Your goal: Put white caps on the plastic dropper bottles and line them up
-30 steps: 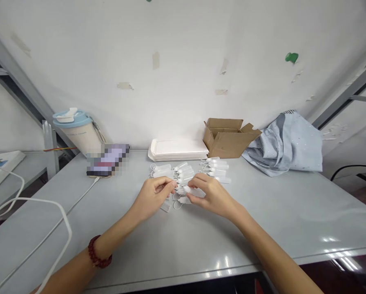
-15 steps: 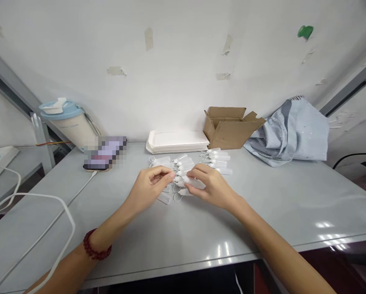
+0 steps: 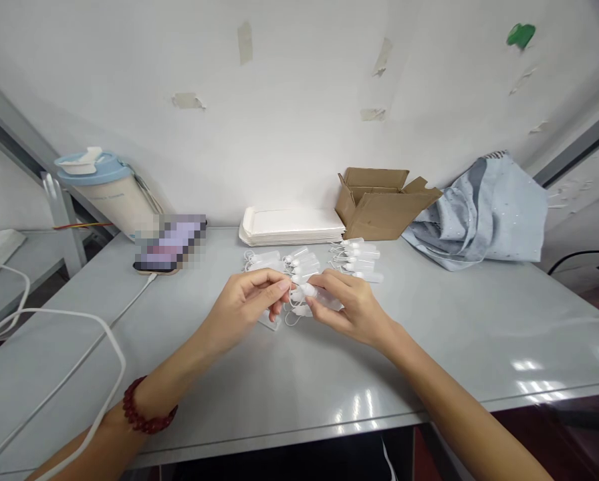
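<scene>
Forearms are reaching in from the near edge of the grey table [image 3: 460, 334], the left one wearing a red bead bracelet [image 3: 146, 414]. Beside it, a white cable [image 3: 86, 327] is looping over the table's left part. Further in, the left hand [image 3: 244, 304] is curling narrow, its thumb and forefinger pinching at the cap end of a small clear bottle [image 3: 322, 295]. The right hand [image 3: 352, 307] is closing around that same bottle, fingers wrapping its body, so the bottle is hanging just above the table between the two hands. Whether the left fingertips are actually gripping the cap or its thin loop is too small to tell. Under and just behind the hands, more small bottles [image 3: 307, 264] are lying on the tabletop in loose rows, white caps pointing left. Beyond them, a stack of white trays [image 3: 292, 226] is sitting against the wall, with an open cardboard box [image 3: 380, 200] just to its right. A blue-grey cloth [image 3: 485, 214] is slumping at the far right. At the far left, a phone [image 3: 169, 244] is lying near a cup with a blue lid [image 3: 103, 187].
</scene>
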### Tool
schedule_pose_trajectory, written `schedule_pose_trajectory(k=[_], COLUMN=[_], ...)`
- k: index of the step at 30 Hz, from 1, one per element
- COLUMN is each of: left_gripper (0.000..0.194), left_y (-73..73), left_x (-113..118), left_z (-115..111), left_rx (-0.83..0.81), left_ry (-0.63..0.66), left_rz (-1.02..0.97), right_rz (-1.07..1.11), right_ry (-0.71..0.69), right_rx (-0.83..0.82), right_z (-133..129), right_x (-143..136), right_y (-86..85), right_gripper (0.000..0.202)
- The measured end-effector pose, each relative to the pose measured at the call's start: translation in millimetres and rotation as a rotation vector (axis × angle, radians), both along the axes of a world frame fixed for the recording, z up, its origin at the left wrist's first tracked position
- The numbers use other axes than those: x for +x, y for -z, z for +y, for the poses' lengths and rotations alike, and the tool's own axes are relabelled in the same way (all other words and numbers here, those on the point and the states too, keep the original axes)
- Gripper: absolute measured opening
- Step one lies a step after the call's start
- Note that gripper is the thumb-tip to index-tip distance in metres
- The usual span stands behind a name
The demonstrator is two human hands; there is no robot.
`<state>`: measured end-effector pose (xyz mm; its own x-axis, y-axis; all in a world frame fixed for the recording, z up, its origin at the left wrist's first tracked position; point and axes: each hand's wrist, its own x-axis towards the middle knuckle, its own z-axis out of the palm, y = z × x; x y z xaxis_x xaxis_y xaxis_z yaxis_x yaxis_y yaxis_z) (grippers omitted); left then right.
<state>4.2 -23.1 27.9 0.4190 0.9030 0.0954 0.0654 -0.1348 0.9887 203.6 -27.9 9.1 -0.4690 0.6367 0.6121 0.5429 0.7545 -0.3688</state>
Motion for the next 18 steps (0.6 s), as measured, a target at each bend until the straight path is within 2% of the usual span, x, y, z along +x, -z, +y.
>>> schedule_pose_trajectory(k=[5, 11, 18], left_gripper=[0.019, 0.021, 0.022], left_y=[5.2, 5.0, 0.6], left_x=[-1.6, -1.7, -2.5], left_z=[1.5, 1.7, 1.9], left_rx=[-0.053, -0.051, 0.043], left_ry=[0.024, 0.031, 0.019], left_rz=[-0.02, 0.013, 0.157], right_rz=[-0.014, -0.033, -0.08], right_ry=[-0.005, 0.006, -0.022], right_rx=[-0.014, -0.037, -0.113], right_z=[-1.5, -2.5, -4.8], right_x=[0.1, -0.1, 0.7], right_y=[-1.1, 0.8, -2.8], right_gripper=[0.013, 0.013, 0.014])
